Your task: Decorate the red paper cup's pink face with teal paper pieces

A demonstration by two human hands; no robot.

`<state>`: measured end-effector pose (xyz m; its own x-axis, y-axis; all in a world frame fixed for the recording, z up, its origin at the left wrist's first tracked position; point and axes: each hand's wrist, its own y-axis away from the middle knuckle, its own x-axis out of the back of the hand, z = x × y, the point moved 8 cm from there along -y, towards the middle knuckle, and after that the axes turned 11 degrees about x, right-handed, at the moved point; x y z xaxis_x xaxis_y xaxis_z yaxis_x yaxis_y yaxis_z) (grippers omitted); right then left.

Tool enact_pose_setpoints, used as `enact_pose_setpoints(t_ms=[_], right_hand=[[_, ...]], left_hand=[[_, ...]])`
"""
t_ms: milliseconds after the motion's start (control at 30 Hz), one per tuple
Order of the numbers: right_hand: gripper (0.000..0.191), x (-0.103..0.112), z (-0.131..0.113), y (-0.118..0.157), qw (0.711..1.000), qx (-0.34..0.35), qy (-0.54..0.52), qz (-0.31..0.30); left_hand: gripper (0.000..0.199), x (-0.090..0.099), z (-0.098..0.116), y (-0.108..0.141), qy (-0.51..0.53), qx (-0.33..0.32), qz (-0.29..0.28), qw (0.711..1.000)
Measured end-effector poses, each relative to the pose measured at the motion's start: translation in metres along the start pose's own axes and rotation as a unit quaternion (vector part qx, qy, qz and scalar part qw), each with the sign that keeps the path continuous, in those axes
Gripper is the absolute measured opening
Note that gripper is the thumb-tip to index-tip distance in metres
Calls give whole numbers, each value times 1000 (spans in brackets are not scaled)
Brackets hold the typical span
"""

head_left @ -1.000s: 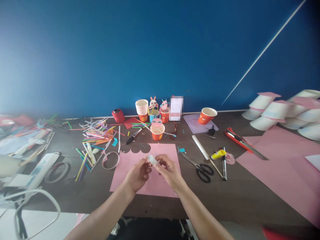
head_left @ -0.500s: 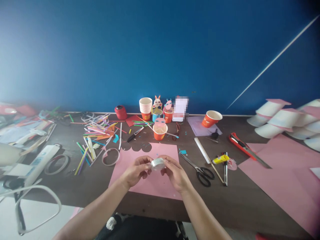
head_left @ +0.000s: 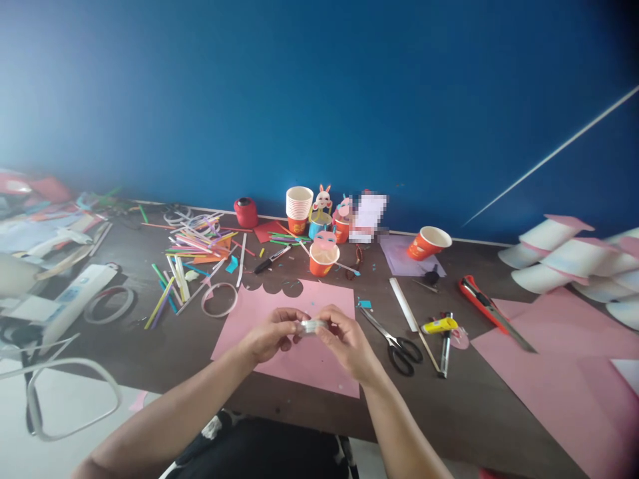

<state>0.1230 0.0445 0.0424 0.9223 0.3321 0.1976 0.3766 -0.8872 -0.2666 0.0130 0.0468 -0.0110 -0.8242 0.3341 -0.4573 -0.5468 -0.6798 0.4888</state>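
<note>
Left hand: the left hand (head_left: 272,336) is pinching the near end of a small pale roll (head_left: 313,326) between thumb and forefinger, the remaining fingers curling loosely beneath.
Right hand: the right hand (head_left: 347,339) is grasping the opposite end of that roll, its thumb pressing the near side and its fingers bending over the far side.
Pale roll: it is sitting between the two sets of fingertips, showing its edge to the camera; both hands are holding it above the pink sheet (head_left: 309,376), apart from the paper.
Left forearm: it is reaching in from the lower left, slanting up and inward, the palm turning toward the other hand.
Right forearm: it is rising more steeply from the lower right, the wrist leaning inward.
Pink sheet: it is lying flat on the dark table (head_left: 279,416), its far left edge showing scalloped cuts.
Right of the sheet: black-handled scissors (head_left: 393,342) are lying with their blades partly open.
Left of the sheet: a tape ring (head_left: 204,305) is resting flat, touching or nearly touching its edge.
Beyond the sheet: a decorated red cup (head_left: 322,267) is standing upright.
</note>
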Motion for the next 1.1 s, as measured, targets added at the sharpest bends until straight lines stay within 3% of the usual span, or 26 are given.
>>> enact_pose_setpoints(t_ms=[300,633,1100], right_hand=[[14,-1,-14,0,995,10,101,10],[17,1,-4,0,1000,0,-2,17],[16,1,-9,1,999,15,30,21]], left_hand=[[17,-2,6,2,-46,-22,40,998],[19,-8,1,-2,35,20,-9,999],[11,-5,-7,-4,94,18,52,994]])
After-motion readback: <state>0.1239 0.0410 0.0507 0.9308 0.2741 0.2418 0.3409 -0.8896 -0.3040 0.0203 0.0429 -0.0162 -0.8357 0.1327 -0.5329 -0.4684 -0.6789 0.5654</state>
